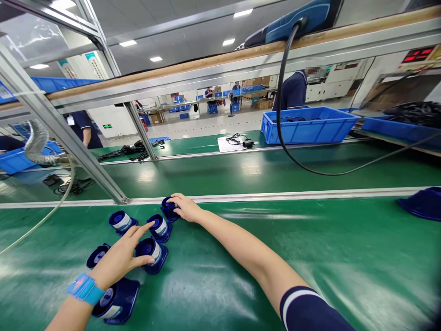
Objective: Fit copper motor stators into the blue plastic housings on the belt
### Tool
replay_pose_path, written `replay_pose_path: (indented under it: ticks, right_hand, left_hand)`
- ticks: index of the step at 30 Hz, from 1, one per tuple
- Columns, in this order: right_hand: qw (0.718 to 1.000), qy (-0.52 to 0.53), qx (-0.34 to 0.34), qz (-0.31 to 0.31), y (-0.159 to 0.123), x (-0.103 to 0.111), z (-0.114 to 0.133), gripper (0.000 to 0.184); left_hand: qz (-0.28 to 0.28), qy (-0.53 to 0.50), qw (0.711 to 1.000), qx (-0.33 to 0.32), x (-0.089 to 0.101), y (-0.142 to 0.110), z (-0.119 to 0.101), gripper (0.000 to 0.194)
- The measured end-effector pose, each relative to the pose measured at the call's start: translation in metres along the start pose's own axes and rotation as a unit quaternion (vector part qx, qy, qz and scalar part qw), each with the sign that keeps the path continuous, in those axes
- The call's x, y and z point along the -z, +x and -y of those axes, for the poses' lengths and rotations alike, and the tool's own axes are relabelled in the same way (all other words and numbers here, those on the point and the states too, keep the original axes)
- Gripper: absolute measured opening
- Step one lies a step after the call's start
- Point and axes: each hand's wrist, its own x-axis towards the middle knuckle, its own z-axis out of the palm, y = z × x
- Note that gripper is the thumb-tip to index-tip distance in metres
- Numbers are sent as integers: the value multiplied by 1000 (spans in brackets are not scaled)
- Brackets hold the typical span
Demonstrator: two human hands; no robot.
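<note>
Several dark blue, round plastic housings with flat square bases and white labels stand in a loose group on the green bench top. My left hand [126,253], with a blue wristband [86,288], is spread over the group with thumb and fingers apart. Its thumb lies at the front of one blue housing [160,254] and its fingertips reach another blue housing [161,228]. Farther off, my right hand [188,208] has its fingers around the farthest blue housing [167,209]. Part of a near housing [126,299] and of the left one [97,254] is hidden behind my left hand and wrist.
A white rail [262,196] divides the bench from a green conveyor surface [213,172]. A metal post [86,151] slants at left. A black cable [283,115] hangs from a blue tool [296,23] overhead. Beyond are blue bins [310,126] and people. A dark blue object [422,203] lies right.
</note>
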Motion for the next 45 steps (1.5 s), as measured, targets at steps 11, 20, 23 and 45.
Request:
replay_pose_path:
  ticks: [11,20,23,45]
  right_hand:
    - [998,-33,-33,-33,24,-10,30,27]
    - [996,23,-39,-71,-12,17,28,9]
    - [997,30,-38,-63,-34,27,27,9]
    - [985,72,-43,150,-160,24,59,22]
  left_hand:
    - [-113,232,955,-147,-33,20,32,103]
    - [-7,192,978,-80,-35,55,15,95]
    - [-6,174,981,-82,-25,67,13,95]
    - [-129,130,960,209,-4,24,140,79]
